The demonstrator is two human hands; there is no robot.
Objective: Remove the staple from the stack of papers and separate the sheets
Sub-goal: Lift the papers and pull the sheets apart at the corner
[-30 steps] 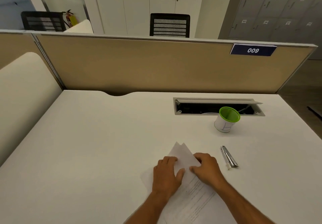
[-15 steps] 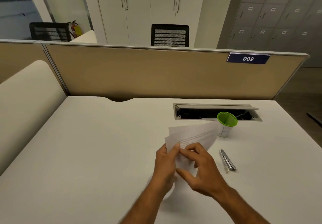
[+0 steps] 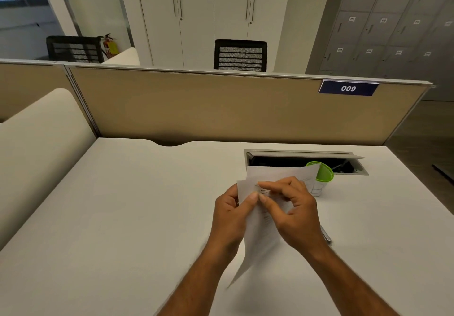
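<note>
The stack of white printed paper sheets (image 3: pixel 258 237) is held up off the white worktop (image 3: pixel 122 217), above its near middle, its lower corner hanging down between the forearms and its upper edge spreading away toward the far side. The left hand (image 3: pixel 233 220) has a closed grip on the stack's left edge, thumb pressed on the front face and the fingers wrapped behind. The right hand (image 3: pixel 294 215) has its thumb and forefinger pinched together at the upper left corner of the top sheet, just beside the left thumb, with the other fingers curled; the staple itself is too small to make out. The top part of the sheets fans slightly, so that two edges show near the corner.

Just behind the raised paper stands a white cup with a bright green rim (image 3: pixel 321 178), partly hidden by the sheets. Beyond the cup lies a long rectangular cable opening with a grey flap (image 3: pixel 304 154) set into the worktop. A slim silver metal tool (image 3: pixel 326 235) lies on the worktop, mostly covered by the right wrist. A tan fabric partition (image 3: pixel 196 109) bounds the far edge and carries a dark blue tag marked 009 (image 3: pixel 348 88).
</note>
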